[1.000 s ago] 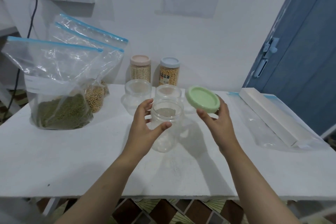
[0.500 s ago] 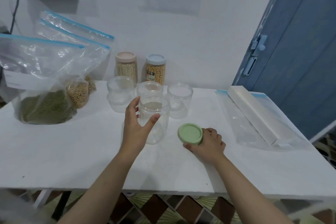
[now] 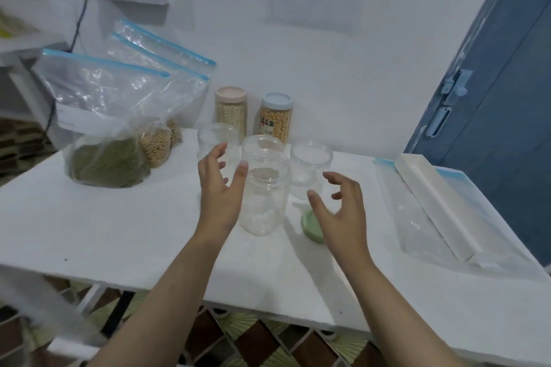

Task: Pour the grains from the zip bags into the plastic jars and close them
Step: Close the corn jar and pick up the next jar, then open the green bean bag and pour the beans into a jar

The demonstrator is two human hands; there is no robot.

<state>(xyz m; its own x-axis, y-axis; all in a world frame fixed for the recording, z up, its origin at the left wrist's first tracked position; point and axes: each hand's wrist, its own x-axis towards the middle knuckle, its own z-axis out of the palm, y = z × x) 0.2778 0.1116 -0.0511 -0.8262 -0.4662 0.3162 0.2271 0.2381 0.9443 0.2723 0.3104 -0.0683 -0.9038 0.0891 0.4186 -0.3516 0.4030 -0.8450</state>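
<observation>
An open clear plastic jar (image 3: 264, 205) stands empty near the middle of the white table (image 3: 119, 235). My left hand (image 3: 220, 194) hovers just left of it, fingers spread, thumb near the jar's rim, holding nothing. My right hand (image 3: 340, 214) hovers to the jar's right, fingers loosely spread and empty. The green lid (image 3: 310, 228) lies on the table, partly hidden under my right hand. A zip bag of green grains (image 3: 104, 140) stands at the left, with a bag of yellow grains (image 3: 156, 144) behind it.
Three more open clear jars (image 3: 310, 167) stand behind the front one. Two filled, lidded jars (image 3: 231, 112) stand against the wall. More zip bags (image 3: 161, 53) lean at back left. A flat white box on an empty bag (image 3: 432, 202) lies at the right, beside a blue door.
My right hand has put the green lid down on the table and let go of it. My left hand has come off the jar and opened. The camera shifted left.
</observation>
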